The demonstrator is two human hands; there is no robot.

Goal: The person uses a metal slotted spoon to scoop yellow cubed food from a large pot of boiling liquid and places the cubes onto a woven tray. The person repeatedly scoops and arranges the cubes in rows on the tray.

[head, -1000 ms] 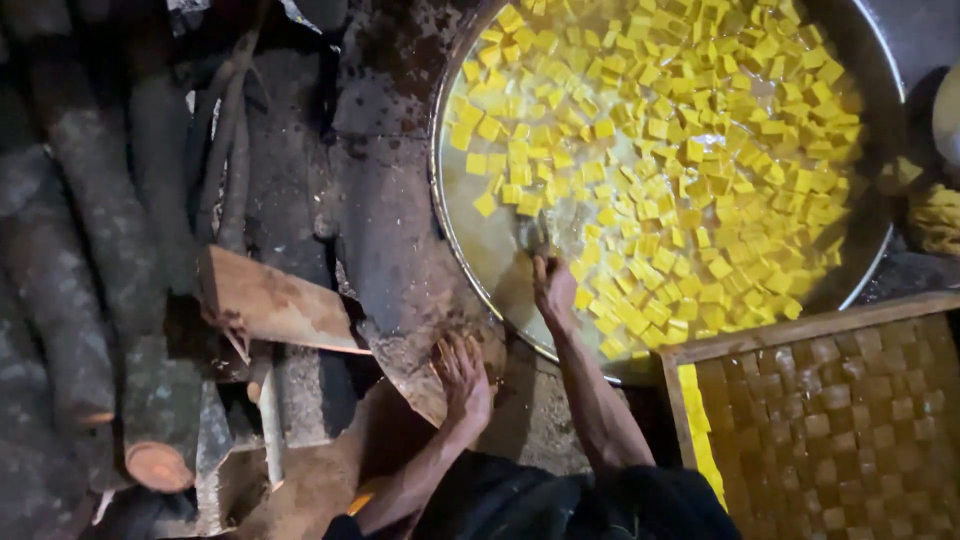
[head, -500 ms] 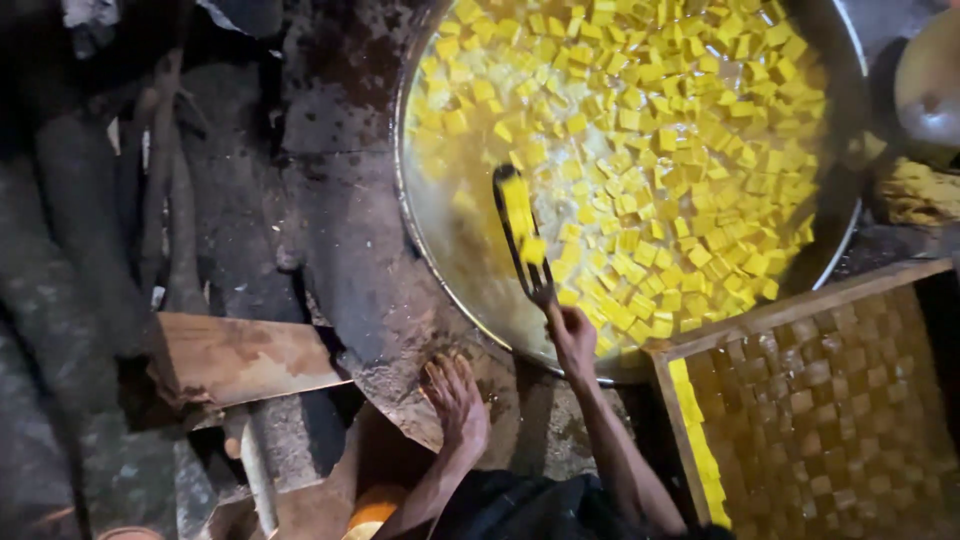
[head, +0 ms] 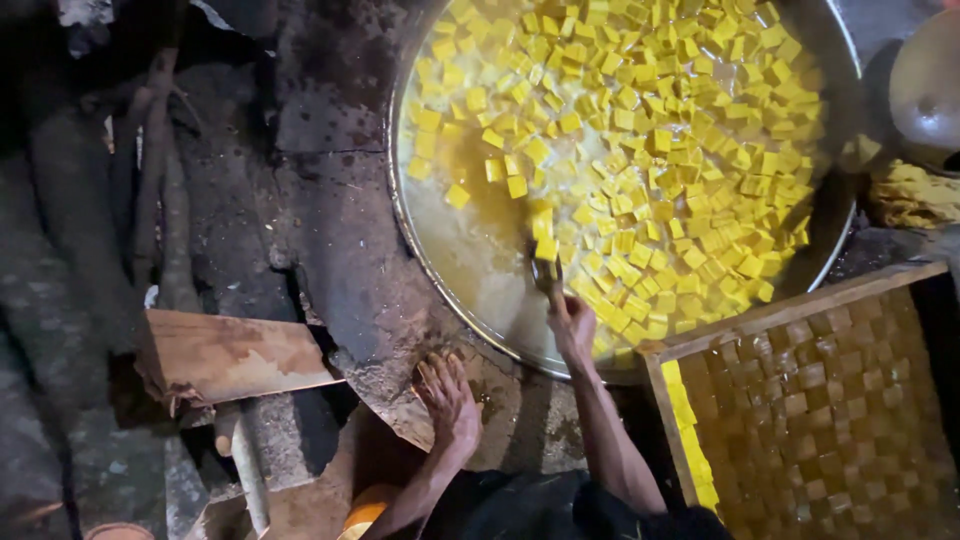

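A wide metal pan [head: 440, 270] holds hot oil and many yellow cubes [head: 650, 150]. My right hand [head: 572, 325] grips the handle of a dark stirring tool [head: 545, 262] whose blade sits in the oil among the cubes near the pan's near rim. My left hand [head: 447, 392] rests flat, fingers spread, on the blackened stove ledge [head: 330, 250] just beside the pan's near left rim.
A wooden tray [head: 800, 300] of brown and a few yellow cubes stands at lower right. A flat wood plank [head: 225, 355] and dark firewood logs [head: 90, 230] lie left. A round grey vessel [head: 925, 85] sits at upper right.
The stirring tool has dropped from above the cubes into the oil near the pan's near rim. The view shifted left a little. My left hand stays on the ledge.
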